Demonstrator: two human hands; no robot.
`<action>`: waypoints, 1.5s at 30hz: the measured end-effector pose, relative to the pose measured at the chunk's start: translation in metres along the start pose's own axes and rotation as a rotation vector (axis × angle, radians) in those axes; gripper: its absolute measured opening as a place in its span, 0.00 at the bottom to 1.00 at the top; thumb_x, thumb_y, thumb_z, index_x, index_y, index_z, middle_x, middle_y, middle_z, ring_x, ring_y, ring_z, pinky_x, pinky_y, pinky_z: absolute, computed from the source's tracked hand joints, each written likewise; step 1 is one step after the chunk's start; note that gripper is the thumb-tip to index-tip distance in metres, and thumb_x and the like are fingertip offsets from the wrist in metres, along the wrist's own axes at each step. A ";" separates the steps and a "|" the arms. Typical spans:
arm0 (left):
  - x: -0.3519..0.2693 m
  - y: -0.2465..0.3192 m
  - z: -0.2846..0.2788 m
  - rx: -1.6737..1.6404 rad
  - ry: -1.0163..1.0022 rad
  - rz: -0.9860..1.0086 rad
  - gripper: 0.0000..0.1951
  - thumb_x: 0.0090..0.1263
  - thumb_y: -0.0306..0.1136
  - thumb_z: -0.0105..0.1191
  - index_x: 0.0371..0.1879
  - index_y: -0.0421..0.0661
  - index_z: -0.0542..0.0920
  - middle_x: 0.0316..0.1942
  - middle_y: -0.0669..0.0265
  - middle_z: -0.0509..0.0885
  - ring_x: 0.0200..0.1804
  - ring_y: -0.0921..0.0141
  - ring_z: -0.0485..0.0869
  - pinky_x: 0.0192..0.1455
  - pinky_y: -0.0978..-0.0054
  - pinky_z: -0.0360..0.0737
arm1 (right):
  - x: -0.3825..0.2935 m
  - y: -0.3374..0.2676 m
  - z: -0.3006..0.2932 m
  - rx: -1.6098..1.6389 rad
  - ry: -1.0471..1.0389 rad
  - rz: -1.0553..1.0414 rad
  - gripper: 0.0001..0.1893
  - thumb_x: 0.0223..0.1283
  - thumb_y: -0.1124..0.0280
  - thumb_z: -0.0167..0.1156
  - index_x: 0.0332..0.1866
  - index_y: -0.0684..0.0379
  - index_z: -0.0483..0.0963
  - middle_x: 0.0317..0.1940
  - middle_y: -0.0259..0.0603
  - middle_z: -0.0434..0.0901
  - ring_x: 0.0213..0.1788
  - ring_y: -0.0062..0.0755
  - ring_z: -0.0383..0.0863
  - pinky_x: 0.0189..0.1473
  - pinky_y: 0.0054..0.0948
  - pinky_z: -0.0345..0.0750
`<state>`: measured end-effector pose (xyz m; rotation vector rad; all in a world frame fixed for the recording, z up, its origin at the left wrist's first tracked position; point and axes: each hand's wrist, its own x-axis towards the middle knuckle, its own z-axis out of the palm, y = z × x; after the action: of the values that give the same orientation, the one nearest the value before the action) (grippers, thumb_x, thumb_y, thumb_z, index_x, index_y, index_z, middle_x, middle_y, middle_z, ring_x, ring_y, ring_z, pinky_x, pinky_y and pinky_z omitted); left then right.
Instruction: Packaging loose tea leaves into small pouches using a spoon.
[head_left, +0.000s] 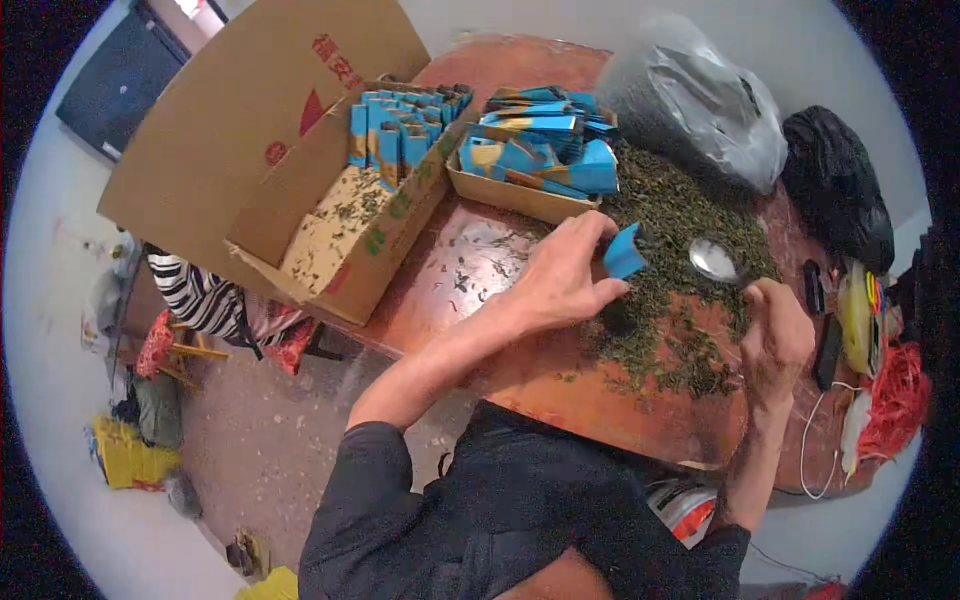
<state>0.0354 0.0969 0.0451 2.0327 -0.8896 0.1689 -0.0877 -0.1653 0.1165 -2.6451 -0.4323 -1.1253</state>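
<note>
My left hand (566, 274) grips a small blue paper packet (625, 252) between thumb and fingers, over the near edge of a heap of dried green leaves (660, 217). To the right, my right hand (780, 330) is closed around the handle of a metal spoon (713, 260). The spoon's shiny bowl lies against the leaves; I cannot tell how much it holds. Beyond my left hand stands a small cardboard tray (517, 196) packed with blue and brown packets (532, 124). Its contents lean at different angles.
Left of the tray, a large cardboard box (405, 255) holds upright packets (397, 135) and scattered leaf bits. A clear plastic bag (697, 112) and a black bag (840, 180) stand behind the heap. Red plastic strands (896, 405) and a white cable (810, 442) lie at the table's right.
</note>
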 end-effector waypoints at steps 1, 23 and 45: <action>-0.001 0.005 -0.013 -0.042 -0.009 -0.039 0.31 0.57 0.39 0.73 0.58 0.41 0.74 0.46 0.52 0.83 0.49 0.55 0.83 0.55 0.58 0.80 | -0.007 0.004 0.003 -0.003 0.011 0.048 0.01 0.70 0.79 0.61 0.43 0.63 0.78 0.31 0.48 0.81 0.31 0.48 0.82 0.34 0.37 0.75; 0.001 -0.125 -0.269 0.386 0.199 -0.717 0.22 0.65 0.36 0.72 0.53 0.39 0.79 0.42 0.62 0.87 0.41 0.74 0.83 0.45 0.72 0.81 | -0.085 0.056 0.058 0.147 0.049 0.545 0.07 0.77 0.72 0.57 0.42 0.62 0.79 0.26 0.37 0.84 0.26 0.21 0.80 0.31 0.25 0.76; 0.025 -0.211 -0.264 0.334 0.101 -0.767 0.30 0.58 0.28 0.75 0.59 0.35 0.75 0.47 0.55 0.88 0.45 0.67 0.87 0.44 0.68 0.85 | -0.092 0.064 0.064 0.161 0.018 0.609 0.06 0.77 0.73 0.59 0.43 0.63 0.80 0.28 0.40 0.87 0.25 0.24 0.82 0.30 0.27 0.77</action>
<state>0.2447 0.3626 0.0715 2.5030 0.0280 -0.0121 -0.0838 -0.2199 -0.0004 -2.3653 0.2675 -0.8682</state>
